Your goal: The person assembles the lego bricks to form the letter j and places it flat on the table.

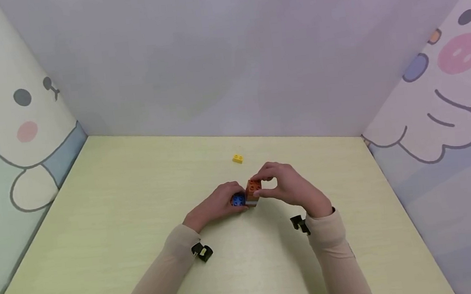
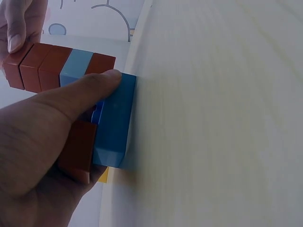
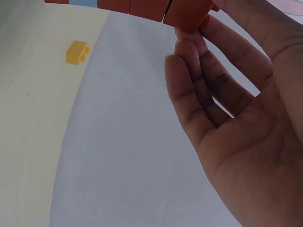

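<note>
My left hand (image 1: 219,203) grips a long blue toy brick (image 2: 116,123), thumb along its near side. One red brick (image 2: 78,149) sits on one end of it, partly hidden behind the thumb and palm. A tall stack of red bricks (image 1: 253,187), with one light blue layer (image 2: 75,66) near its bottom, stands at the other end of the blue brick. The thumb overlaps the stack's foot in the left wrist view. My right hand (image 1: 288,185) pinches the stack's top brick (image 3: 187,15) between thumb and fingers.
A small yellow brick (image 1: 237,158) lies on the pale table (image 1: 143,176) beyond both hands. A grey wall (image 1: 209,63) rises behind the table, and side panels with cartoon animals (image 1: 23,140) flank it.
</note>
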A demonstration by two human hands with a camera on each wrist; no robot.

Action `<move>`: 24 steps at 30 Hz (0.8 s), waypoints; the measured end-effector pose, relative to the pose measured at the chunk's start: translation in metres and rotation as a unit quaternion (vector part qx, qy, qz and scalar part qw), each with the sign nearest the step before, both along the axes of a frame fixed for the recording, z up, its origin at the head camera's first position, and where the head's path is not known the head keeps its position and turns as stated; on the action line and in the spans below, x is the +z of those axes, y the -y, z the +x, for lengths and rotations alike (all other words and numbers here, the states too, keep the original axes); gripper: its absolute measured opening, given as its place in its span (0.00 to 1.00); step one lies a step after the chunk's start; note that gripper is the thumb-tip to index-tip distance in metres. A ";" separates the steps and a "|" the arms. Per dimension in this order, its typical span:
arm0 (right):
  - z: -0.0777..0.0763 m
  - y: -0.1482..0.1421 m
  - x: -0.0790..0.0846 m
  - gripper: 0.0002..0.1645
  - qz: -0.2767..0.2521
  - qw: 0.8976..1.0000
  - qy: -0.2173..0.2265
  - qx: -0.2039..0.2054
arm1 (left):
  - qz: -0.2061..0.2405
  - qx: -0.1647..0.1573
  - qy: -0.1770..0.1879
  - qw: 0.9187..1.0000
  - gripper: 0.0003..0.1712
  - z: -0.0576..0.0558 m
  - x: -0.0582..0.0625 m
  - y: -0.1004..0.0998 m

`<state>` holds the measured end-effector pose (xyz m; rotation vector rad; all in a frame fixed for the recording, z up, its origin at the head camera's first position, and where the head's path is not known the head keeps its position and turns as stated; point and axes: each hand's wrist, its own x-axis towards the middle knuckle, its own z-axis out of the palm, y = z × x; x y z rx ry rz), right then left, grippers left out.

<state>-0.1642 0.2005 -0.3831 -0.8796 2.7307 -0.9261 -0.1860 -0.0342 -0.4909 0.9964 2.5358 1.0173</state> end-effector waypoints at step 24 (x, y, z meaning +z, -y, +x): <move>0.007 -0.009 -0.010 0.18 -0.024 1.000 -0.007 -0.005 | -0.008 0.002 -0.019 1.000 0.20 0.007 0.007 -0.007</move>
